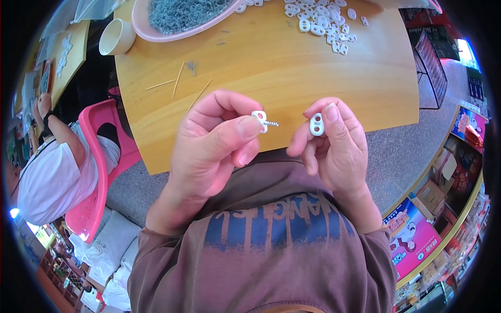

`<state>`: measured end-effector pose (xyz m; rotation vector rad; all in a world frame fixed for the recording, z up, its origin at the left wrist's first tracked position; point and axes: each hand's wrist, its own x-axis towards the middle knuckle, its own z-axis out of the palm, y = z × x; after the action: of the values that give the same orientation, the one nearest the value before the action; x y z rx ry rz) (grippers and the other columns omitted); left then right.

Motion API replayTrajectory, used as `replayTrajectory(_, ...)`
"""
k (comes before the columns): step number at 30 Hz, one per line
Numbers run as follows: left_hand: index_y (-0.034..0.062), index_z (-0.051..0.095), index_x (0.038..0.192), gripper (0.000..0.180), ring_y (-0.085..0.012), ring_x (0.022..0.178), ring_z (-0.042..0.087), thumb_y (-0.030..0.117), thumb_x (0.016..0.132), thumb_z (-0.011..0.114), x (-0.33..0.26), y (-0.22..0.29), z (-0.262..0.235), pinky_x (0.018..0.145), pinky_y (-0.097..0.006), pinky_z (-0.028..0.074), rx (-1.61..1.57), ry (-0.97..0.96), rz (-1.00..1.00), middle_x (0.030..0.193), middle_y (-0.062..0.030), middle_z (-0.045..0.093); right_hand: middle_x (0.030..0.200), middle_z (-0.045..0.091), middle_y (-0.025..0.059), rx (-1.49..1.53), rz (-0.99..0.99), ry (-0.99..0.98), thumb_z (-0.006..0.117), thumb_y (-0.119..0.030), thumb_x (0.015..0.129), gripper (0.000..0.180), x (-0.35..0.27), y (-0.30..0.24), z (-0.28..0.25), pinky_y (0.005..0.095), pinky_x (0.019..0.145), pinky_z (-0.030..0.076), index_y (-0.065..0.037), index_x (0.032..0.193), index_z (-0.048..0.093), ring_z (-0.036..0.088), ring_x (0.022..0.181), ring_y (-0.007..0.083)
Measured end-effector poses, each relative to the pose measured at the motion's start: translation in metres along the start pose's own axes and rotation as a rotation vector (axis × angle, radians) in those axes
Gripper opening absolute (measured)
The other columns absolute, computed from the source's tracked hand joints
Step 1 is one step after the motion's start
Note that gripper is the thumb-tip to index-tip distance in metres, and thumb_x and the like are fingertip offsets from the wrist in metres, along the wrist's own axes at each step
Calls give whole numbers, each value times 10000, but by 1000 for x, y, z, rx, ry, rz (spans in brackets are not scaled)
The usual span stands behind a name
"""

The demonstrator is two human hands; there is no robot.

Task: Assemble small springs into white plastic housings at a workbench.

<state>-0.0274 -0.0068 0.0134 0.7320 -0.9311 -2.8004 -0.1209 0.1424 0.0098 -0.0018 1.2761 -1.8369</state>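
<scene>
One white piece [262,121] is clamped between the fingers of the left hand [211,141] above the bench's [282,68] near edge, a spring [272,124] jutting rightward; the fingers of the right hand [335,138] pinch a second piece [317,124]. I'd keep the spring straight — its coils could buckle — and the holes uncovered. Spare pieces [323,22] heap toward the far right corner.

head | wide fisheye | faces down | table [365,78] near
</scene>
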Motion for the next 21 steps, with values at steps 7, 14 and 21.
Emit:
replayTrajectory(7, -6, 521, 895, 149, -59, 511, 454, 39, 767, 581, -1, -6, 7, 464, -167, 361, 39, -33, -27, 766, -49, 549, 528, 496, 89, -84, -8, -89, 351, -282, 909, 290, -3, 0, 4, 170, 362, 289, -12, 906, 458, 368, 368, 82)
replayTrajectory(14, -11, 527, 956, 189, -49, 517, 436, 39, 778, 564, -4, -5, 12, 474, -160, 351, 70, -27, 3, 721, -26, 527, 650, 522, 115, 183, 47, -129, 360, -183, 892, 262, -7, -3, 9, 212, 412, 352, 13, 1057, 417, 404, 408, 102)
replayTrajectory(21, -15, 535, 947, 176, -45, 525, 438, 33, 780, 557, -6, -3, 14, 475, -157, 352, 85, -47, 6, 718, -23, 528, 597, 499, 101, 326, 57, -271, 384, -148, 870, 241, -3, -1, 1, 222, 407, 335, 9, 1053, 381, 373, 376, 102)
